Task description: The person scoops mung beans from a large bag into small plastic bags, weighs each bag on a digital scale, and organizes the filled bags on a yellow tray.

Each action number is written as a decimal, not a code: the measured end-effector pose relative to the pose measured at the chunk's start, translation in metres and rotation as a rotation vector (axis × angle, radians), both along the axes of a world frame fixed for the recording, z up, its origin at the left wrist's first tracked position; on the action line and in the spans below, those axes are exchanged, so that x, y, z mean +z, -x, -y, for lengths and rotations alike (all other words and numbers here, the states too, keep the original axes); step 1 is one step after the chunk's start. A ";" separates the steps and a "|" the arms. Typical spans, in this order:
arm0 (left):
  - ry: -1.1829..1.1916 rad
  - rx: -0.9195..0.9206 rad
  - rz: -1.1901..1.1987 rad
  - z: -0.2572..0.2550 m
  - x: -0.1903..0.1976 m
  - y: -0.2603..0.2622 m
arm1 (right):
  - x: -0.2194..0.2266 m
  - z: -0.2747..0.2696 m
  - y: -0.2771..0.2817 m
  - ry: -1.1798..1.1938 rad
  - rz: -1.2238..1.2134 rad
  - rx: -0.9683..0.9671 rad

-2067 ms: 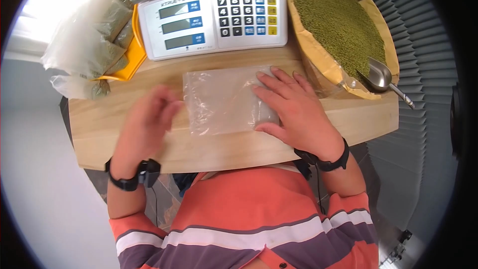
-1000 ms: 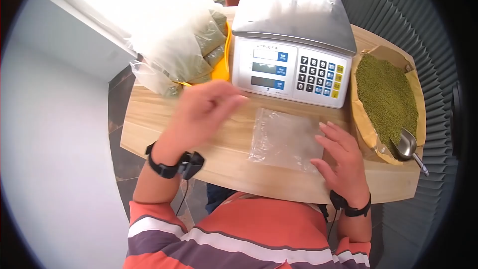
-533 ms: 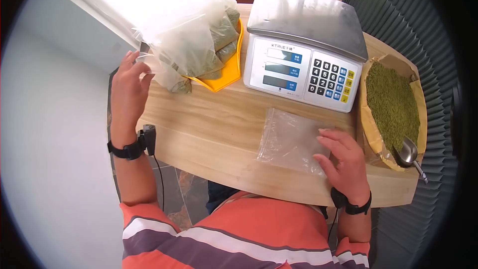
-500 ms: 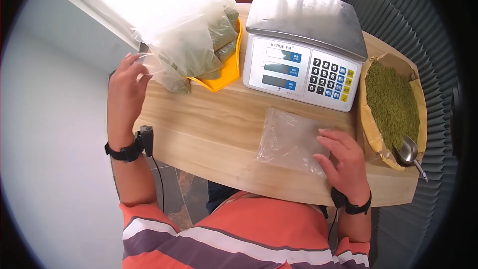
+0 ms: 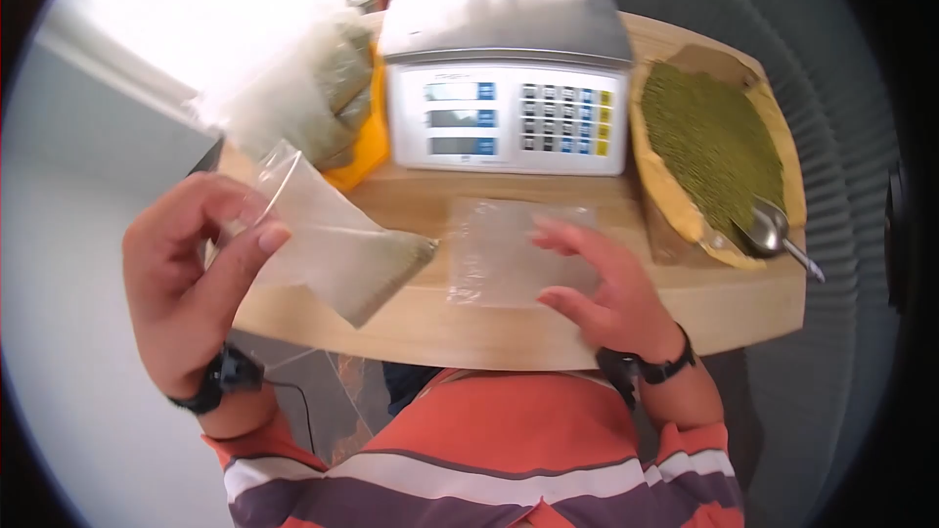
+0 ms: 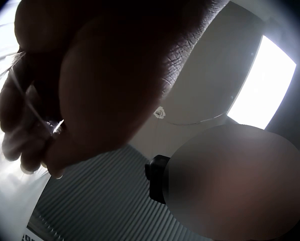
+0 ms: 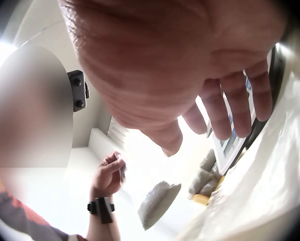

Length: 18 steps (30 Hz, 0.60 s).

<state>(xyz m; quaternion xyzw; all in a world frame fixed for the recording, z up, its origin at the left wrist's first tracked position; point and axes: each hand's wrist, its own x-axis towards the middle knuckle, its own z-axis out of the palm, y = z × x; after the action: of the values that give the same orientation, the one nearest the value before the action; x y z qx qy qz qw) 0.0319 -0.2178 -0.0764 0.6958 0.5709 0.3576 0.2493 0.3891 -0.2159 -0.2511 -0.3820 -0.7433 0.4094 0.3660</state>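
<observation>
Your left hand (image 5: 186, 284), near and to the left of the scale (image 5: 509, 122), has its fingers pinched on the top of the filled bag (image 5: 342, 254). That bag hangs tilted above the counter (image 5: 685, 328), on the near-left side of the scale, its contents slumped into the low end. The film looks thin and slick, so if your pinch slackens, that weight could pull it free. I cannot tell whether its mouth is sealed; if it isn't, tipping it further could spill the contents. Your right hand (image 5: 621, 298) has its fingers spread, grasping nothing, over the right part of the flat bag (image 5: 484, 254) in front of the scale; contact is unclear. Unless it is pinned, that light bag could slide if the filled one brushes it. Right of the scale, the scoop (image 5: 770, 228) juts over the sack's rim (image 5: 670, 196); a careless sweep of your forearm could dislodge it.
</observation>
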 end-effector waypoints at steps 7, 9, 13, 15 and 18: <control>-0.135 -0.284 0.316 -0.019 0.007 -0.119 | -0.018 0.000 0.040 0.559 -0.950 0.214; -0.284 -0.305 0.164 -0.029 0.006 -0.145 | -0.009 -0.003 0.036 0.575 -1.126 0.192; -0.243 -0.358 0.223 -0.040 0.020 -0.196 | 0.016 -0.013 0.007 0.455 -1.249 -0.011; -0.180 -0.406 0.179 -0.046 0.027 -0.207 | 0.029 -0.012 -0.006 0.401 -1.243 -0.129; -0.147 -0.436 0.200 -0.055 0.029 -0.225 | 0.046 -0.012 -0.027 0.430 -1.350 -0.291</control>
<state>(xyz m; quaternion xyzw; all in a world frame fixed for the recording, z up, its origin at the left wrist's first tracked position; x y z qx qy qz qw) 0.2568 -0.1629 -0.0477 0.7798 0.3525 0.4030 0.3243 0.4165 -0.2038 -0.2049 -0.2044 -0.1997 0.6405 0.7128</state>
